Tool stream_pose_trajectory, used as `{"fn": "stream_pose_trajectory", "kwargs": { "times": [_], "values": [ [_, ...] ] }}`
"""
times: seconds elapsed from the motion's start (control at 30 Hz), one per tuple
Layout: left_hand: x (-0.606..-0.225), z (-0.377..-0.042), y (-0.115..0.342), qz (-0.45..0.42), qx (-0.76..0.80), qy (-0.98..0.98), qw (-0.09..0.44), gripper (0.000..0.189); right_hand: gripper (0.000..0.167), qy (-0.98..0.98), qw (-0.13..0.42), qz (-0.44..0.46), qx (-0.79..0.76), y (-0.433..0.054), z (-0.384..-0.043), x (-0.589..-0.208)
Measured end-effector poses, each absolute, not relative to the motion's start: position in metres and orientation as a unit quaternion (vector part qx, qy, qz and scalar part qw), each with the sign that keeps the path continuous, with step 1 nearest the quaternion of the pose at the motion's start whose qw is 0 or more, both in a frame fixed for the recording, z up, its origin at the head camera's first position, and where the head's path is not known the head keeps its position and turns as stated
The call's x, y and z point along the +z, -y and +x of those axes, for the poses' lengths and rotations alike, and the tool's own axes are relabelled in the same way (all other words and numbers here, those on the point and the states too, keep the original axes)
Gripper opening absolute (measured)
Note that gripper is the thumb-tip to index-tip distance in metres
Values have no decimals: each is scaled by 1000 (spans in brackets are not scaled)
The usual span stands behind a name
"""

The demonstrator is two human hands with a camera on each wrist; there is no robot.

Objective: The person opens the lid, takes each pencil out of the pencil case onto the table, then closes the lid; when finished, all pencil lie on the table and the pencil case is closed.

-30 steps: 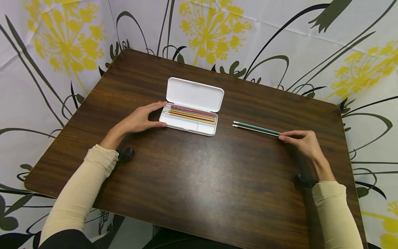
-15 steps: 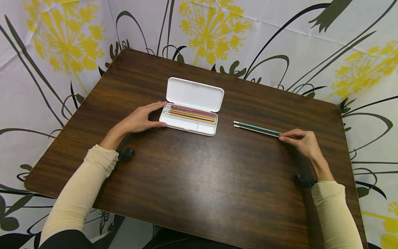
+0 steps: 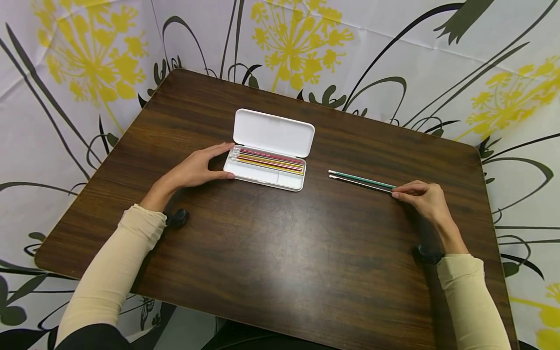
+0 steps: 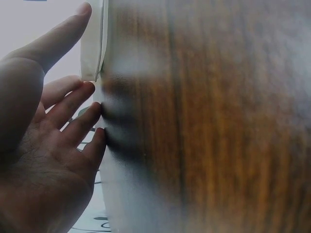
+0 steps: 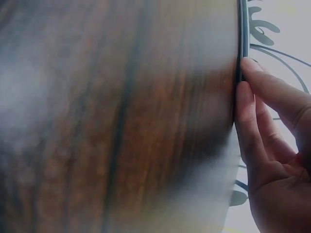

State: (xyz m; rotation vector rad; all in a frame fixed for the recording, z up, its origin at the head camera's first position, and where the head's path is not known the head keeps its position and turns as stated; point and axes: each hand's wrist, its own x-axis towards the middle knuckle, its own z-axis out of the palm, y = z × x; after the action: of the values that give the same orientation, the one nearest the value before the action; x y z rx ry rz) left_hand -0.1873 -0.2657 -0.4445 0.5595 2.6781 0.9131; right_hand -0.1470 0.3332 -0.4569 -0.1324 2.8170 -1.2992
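Observation:
An opened white pencil case point(image 3: 247, 170) lies on the dark wood table, with several red, yellow and dark pencils point(image 3: 268, 160) side by side in its tray. At its left end is my left hand point(image 3: 192, 167), thumb at the front corner and forefinger at the back corner, with straight fingers. The left wrist view has the case's edge point(image 4: 91, 58) beside my thumb and fingertips. To the right, my right hand point(image 3: 430, 201) pinches the ends of a green pencil point(image 3: 360, 179) and a black pencil point(image 3: 360, 183). Both pencils' white eraser ends point left.
The brown table point(image 3: 280, 272) has rounded corners and carries a bright glare patch near its middle. Behind it hangs a white curtain point(image 3: 385, 43) with yellow flowers and grey stems. Black wrist straps point(image 3: 177, 218) sit at both cuffs.
The black pencil's eraser end has shifted slightly right, more in line with the green one's. My left hand and the case stay in place.

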Motion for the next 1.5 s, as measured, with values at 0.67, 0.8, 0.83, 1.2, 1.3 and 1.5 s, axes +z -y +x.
{"fn": "stream_pose_trajectory", "kwargs": {
  "times": [0.67, 0.8, 0.83, 1.2, 1.3, 1.5],
  "values": [
    [-443, -188, 270, 192, 313, -921, 130, 87, 32, -842, 43, -70, -534, -249, -160, -413],
    [-444, -188, 271, 190, 311, -922, 132, 87, 27, -823, 73, -107, -553, -195, -166, -411],
    [-444, -188, 271, 190, 312, -921, 132, 87, 26, -817, 81, -116, -558, -183, -168, -412],
    [-451, -188, 268, 196, 317, -919, 132, 87, 21, -792, 92, -179, -577, -110, -184, -419],
    [-451, -187, 268, 196, 319, -918, 130, 87, 21, -796, 95, -181, -570, -106, -186, -423],
    [-448, -186, 269, 192, 324, -917, 128, 87, 22, -796, 90, -174, -573, -104, -199, -444]
  ]
}}
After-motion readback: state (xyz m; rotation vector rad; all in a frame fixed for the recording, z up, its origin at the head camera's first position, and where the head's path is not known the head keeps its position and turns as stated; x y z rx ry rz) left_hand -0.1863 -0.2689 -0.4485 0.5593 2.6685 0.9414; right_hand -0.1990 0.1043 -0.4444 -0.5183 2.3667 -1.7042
